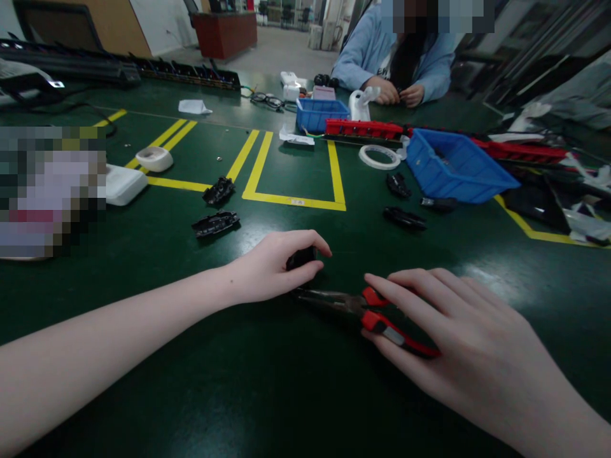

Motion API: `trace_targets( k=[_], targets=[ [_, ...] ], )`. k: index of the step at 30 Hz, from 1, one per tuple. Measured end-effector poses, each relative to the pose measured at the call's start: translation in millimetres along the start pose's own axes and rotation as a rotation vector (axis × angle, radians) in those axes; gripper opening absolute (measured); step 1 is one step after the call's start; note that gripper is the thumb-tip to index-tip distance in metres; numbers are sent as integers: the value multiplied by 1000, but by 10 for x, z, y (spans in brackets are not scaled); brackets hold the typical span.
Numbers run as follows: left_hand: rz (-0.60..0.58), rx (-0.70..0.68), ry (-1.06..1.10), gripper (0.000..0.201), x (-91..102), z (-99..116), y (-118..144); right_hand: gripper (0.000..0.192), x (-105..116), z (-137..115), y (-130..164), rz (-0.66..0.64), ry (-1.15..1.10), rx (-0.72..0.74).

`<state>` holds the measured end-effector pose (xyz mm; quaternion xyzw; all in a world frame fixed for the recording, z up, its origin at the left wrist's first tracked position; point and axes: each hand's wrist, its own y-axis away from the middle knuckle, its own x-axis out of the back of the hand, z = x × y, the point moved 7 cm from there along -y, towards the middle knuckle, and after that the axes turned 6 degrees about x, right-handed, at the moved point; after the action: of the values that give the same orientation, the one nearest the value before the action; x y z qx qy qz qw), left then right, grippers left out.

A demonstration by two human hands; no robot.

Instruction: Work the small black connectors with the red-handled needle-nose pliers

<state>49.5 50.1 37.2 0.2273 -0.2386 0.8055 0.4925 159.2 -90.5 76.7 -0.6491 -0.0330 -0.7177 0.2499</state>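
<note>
Far left: a pixelated block hides whatever lies there. Left hand [270, 267] lies on the green worktop [267, 381], forearm stretched in from lower left, fingers curled round a small black part [300, 257]; most of the part is covered, shape unclear. Pliers [363, 308] lie flat just right of it, tips near the left thumb. Right hand [453, 331] rests palm down on the red handles, fingers loosely extended, not clenched. Beyond: two black parts [217, 207], yellow tape lines [291, 200], tape roll [379, 156], blue bin [453, 166]. A seated person [396, 57] works at the far edge, face obscured.
</note>
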Motion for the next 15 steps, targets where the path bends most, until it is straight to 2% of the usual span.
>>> trace_targets(
  k=[5,7,9,11,15],
  targets=[
    [-8,-4,11,21,-2,9,7,38,-28,-27,-3,-29,-31,-8],
    [-59,35,60,38,-11,-29,15,36,-25,-26,4,-27,-26,-9],
    [-143,78,118,64,-35,-72,29,35,-20,-10,16,-20,-15,-14],
    [-212,108,146,78,-51,-103,46,35,-22,18,31,-23,-13,-13],
    [-201,136,132,72,-21,-136,53,33,16,114,64,-4,29,-11]
  ],
)
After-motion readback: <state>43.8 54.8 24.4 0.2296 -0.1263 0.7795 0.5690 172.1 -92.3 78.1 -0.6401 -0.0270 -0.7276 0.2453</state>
